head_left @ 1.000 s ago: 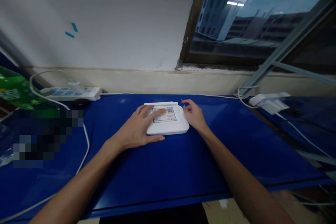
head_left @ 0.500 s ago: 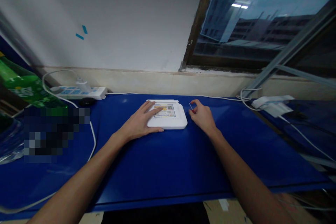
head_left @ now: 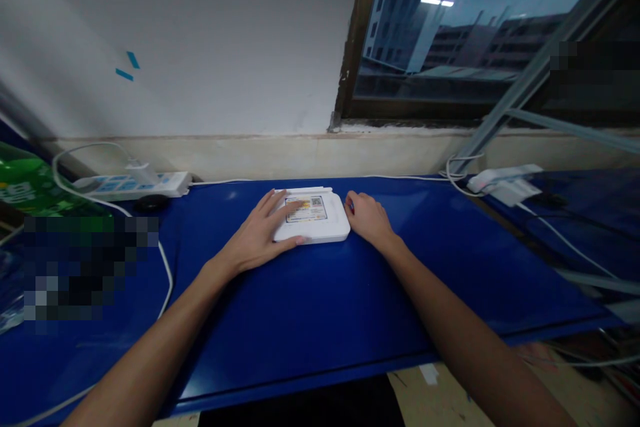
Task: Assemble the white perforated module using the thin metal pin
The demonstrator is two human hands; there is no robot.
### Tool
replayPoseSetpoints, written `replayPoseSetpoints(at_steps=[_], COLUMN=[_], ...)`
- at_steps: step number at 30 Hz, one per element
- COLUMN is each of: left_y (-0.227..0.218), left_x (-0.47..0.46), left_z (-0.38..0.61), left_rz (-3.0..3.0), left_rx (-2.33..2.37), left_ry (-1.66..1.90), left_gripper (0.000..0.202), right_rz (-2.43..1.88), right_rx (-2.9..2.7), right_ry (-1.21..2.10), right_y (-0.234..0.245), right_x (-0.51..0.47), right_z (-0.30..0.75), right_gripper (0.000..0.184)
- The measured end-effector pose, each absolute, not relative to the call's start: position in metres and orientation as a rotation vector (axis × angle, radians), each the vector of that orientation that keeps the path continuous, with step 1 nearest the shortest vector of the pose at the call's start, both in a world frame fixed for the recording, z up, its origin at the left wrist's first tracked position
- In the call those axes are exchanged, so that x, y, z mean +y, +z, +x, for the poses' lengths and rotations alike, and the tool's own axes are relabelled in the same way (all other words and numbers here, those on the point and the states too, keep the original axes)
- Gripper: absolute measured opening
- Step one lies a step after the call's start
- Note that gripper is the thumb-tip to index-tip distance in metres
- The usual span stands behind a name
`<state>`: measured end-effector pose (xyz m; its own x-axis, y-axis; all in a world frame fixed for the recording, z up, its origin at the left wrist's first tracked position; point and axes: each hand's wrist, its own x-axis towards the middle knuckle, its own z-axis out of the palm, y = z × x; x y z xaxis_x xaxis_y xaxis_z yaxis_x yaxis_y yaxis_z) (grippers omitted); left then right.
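Note:
A white router (head_left: pixel 338 219) lies flat on the blue table (head_left: pixel 310 320), a printed label with a QR code on its top. My left hand (head_left: pixel 254 233) rests on its left part, fingers spread over the label and the thumb along the near edge. Close against the router's right side is my right hand (head_left: pixel 371 219), its fingers closed on a small red-handled screwdriver (head_left: pixel 351 206). Only a bit of red shows between the fingers; the shaft is hidden.
At the back left a white power strip (head_left: pixel 175 184) holds a plug, with a black round object (head_left: pixel 151 203) before it. A green bottle (head_left: pixel 30 180) lies at far left. White cable (head_left: pixel 165 267) crosses the left side. A white adapter (head_left: pixel 507 183) and metal frame (head_left: pixel 480 137) stand right.
My right hand has come in against the router's right side with the screwdriver, whose shaft showed before. My left hand stays on the router. The view has shifted slightly right.

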<state>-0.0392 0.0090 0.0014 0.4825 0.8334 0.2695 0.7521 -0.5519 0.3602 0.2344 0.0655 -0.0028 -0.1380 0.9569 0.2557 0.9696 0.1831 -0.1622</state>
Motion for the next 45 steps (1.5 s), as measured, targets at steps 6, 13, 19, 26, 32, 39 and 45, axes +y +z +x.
replayPoseSetpoints(at_steps=[6, 13, 19, 26, 32, 39, 45], left_y=[0.009, 0.018, 0.016, 0.010, 0.010, 0.011, 0.011], left_x=[0.008, 0.014, 0.014, 0.013, 0.012, 0.012, 0.010], left_z=[-0.045, -0.061, -0.069, -0.063, -0.061, -0.058, -0.056], left_rz=[2.486, 2.280, 2.165, 2.155, 2.217, 2.232, 2.210], left_rx=[1.465, 1.949, 2.141, 2.200, 2.172, 2.176, 2.193], left_ry=[0.795, 0.857, 0.592, 0.308, 0.193, 0.141, 0.130], left_gripper=[0.052, 0.036, 0.034, 0.030, 0.028, 0.027, 0.028], right_rz=[-1.795, -1.656, -1.467, -1.390, -1.405, -1.406, -1.394], right_rx=[-2.125, -1.983, -1.992, -2.009, -2.033, -2.110, -2.149], right_ry=[-0.028, -0.074, 0.008, 0.062, 0.094, 0.154, 0.175], right_y=[-0.004, 0.005, 0.011, 0.009, 0.005, 0.001, 0.004], right_x=[0.068, 0.068, 0.064, 0.062, 0.068, 0.071, 0.068], right_z=[0.242, 0.249, 0.249, 0.248, 0.254, 0.258, 0.255], right_gripper=[0.019, 0.032, 0.049, 0.048, 0.048, 0.047, 0.046])
